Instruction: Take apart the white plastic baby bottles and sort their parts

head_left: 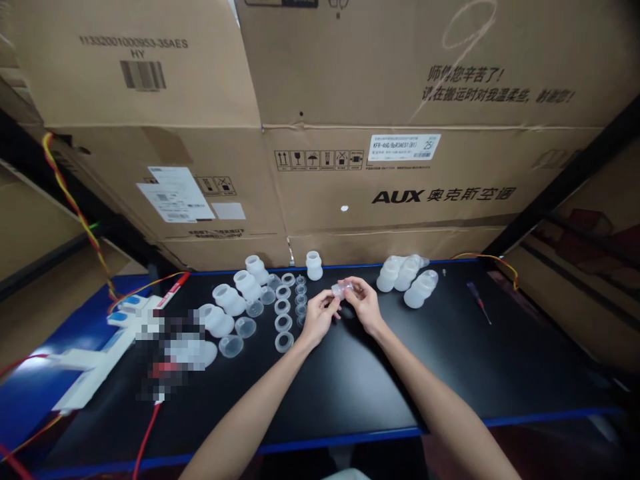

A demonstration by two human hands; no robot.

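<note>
My left hand (321,313) and my right hand (364,303) meet over the back middle of the black table. Between them, the fingers of both hands pinch a small clear bottle part (340,290). It looks like a collar with a nipple, but fingers cover much of it. Just behind the hands an open white bottle (314,265) stands upright. To the left of my left hand runs a column of small clear nipples (301,299), with translucent collar rings (283,307) beside it. Clear domed caps (245,327) and several open white bottles (229,299) lie farther left.
Several bottles with clear caps (421,289) lie at the back right. A screwdriver (479,303) rests farther right. On the left are a white power strip (107,347), a red cable (147,437) and a pixelated patch. A cardboard wall (325,187) closes off the back.
</note>
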